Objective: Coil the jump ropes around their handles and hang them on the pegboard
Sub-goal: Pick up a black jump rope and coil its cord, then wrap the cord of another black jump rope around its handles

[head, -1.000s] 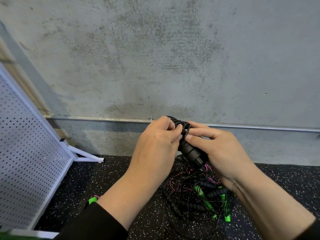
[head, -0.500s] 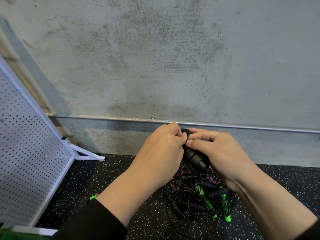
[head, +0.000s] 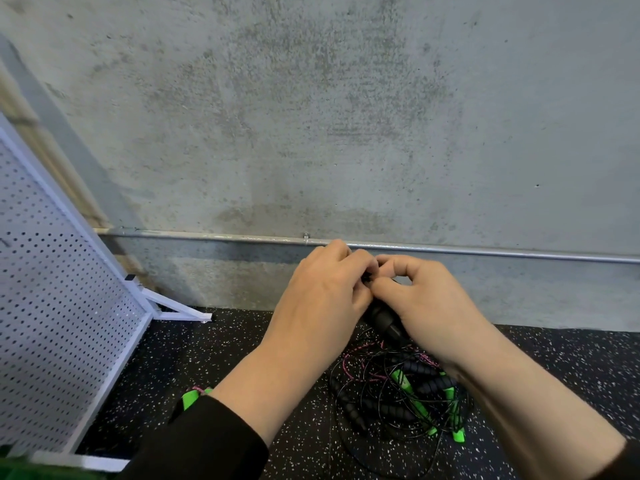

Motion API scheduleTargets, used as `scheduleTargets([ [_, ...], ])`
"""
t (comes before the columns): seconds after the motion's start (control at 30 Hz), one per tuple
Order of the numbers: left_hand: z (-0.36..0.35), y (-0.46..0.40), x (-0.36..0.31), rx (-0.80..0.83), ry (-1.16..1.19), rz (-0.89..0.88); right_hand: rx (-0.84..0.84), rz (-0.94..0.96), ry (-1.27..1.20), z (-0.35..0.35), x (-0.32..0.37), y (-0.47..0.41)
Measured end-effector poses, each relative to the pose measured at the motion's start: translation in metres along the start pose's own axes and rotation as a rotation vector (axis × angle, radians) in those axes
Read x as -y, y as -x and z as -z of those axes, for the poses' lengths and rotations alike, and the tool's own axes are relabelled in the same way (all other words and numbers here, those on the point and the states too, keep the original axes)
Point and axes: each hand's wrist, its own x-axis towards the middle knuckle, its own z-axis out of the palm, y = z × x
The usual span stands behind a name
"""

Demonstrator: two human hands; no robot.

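You held one black jump-rope handle [head: 382,318] between both hands: your left hand [head: 322,299] and right hand [head: 426,299] each curled tight round it, fingertips meeting at its top. Below that grip, a tangled pile of ropes [head: 398,393] lay on the floor [head: 242,358]; handles there overlapped, uncountable. One pegboard [head: 59,289] stood left. No writing was legible.

Two hands: left hand [head: 323,294], right hand [head: 424,299]. One pegboard [head: 52,306]. One held black handle [head: 384,318]. One rope tangle [head: 398,396] on floor; handles inside uncountable.
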Motion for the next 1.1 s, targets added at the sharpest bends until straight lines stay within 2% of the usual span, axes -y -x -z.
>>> scheduleTargets([
  [0.23,0.002,-0.001,0.010,0.028,0.002,0.065,-0.044,0.014,0.003,-0.001,-0.003,0.004],
  [0.33,0.008,-0.002,0.010,0.108,0.136,0.142,-0.052,0.078,0.031,-0.001,-0.007,0.002],
  [0.4,0.010,-0.002,0.011,0.007,0.363,0.294,-0.078,0.096,-0.057,0.000,-0.006,0.002],
  [0.47,0.009,-0.002,0.011,-0.146,0.635,0.591,-0.063,0.142,-0.133,-0.002,-0.005,0.002],
  [0.53,0.007,-0.001,0.010,-0.060,0.933,0.869,-0.002,0.199,-0.133,-0.008,-0.008,0.003],
  [0.6,0.007,0.001,0.012,0.032,1.159,0.948,0.075,0.180,-0.146,-0.018,-0.009,0.005],
  [0.73,0.009,0.002,0.025,-0.015,1.118,0.928,0.109,0.136,0.030,-0.032,-0.013,0.002],
  [0.8,0.010,0.006,0.034,0.001,1.074,0.929,0.097,0.067,0.033,-0.039,-0.012,0.001],
  [1.0,0.027,0.021,0.059,0.259,0.892,0.891,0.168,-0.136,-0.241,-0.073,-0.023,-0.006],
  [1.1,0.034,0.034,0.086,0.308,0.790,0.992,0.163,-0.253,-0.334,-0.102,-0.040,-0.012],
])
